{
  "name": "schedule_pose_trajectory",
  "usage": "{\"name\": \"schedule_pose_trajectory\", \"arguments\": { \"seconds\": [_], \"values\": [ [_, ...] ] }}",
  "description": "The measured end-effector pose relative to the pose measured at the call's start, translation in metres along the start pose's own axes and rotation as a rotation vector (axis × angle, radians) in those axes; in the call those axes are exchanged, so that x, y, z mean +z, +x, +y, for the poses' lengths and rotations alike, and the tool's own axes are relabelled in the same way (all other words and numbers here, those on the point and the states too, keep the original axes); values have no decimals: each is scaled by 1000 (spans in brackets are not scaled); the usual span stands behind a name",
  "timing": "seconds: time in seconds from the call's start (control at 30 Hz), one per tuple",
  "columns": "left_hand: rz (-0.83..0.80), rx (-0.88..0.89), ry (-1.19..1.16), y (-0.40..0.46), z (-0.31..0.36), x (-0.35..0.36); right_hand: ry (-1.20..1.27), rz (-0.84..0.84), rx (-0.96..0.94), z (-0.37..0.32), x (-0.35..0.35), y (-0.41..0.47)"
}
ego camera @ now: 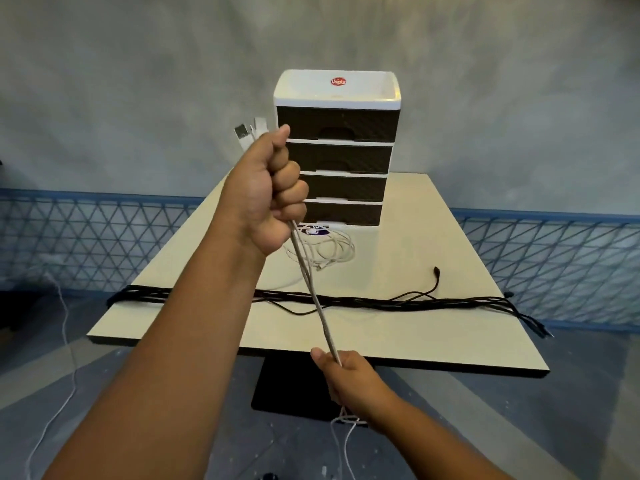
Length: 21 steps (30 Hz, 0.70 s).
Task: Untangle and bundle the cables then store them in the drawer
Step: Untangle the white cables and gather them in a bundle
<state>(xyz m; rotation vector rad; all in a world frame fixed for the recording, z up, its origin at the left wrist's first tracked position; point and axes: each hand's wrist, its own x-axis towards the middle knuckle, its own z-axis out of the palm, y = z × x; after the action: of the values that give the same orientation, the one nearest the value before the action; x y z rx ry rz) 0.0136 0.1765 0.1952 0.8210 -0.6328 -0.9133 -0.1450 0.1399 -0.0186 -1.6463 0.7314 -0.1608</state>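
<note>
Nearest the camera, the right hand (pixel 349 375) holds its grip closed around the white cable (pixel 313 292), low and just in front of the bench (pixel 433 337) edge, with loose white strands hanging below the fist toward the floor. From there the cable runs taut, up and away, to the left hand (pixel 268 192), raised in a closed fist gripping the same strands; white plug ends (pixel 247 133) stick out above that fist. On the bench, a long bunch of black cables (pixel 363 301) lies stretched across from side to side, its ends trailing over both edges. Beyond it rests a loose coil of white cable (pixel 329 251), just in front of the drawer unit (pixel 336 147), whose four dark drawers are all closed.
</note>
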Motion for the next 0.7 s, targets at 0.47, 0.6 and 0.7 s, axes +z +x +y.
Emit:
{"name": "schedule_pose_trajectory", "arguments": {
  "seconds": [0.47,0.6,0.7],
  "values": [
    [72,-15,-90,86,13,-88,105,-85,-70,-67,-58,109],
    [59,-63,-94,117,14,-111,69,206,17,-72,-74,166],
    [45,-110,-80,139,13,-126,-112,476,25,-69,-88,211]
  ]
}}
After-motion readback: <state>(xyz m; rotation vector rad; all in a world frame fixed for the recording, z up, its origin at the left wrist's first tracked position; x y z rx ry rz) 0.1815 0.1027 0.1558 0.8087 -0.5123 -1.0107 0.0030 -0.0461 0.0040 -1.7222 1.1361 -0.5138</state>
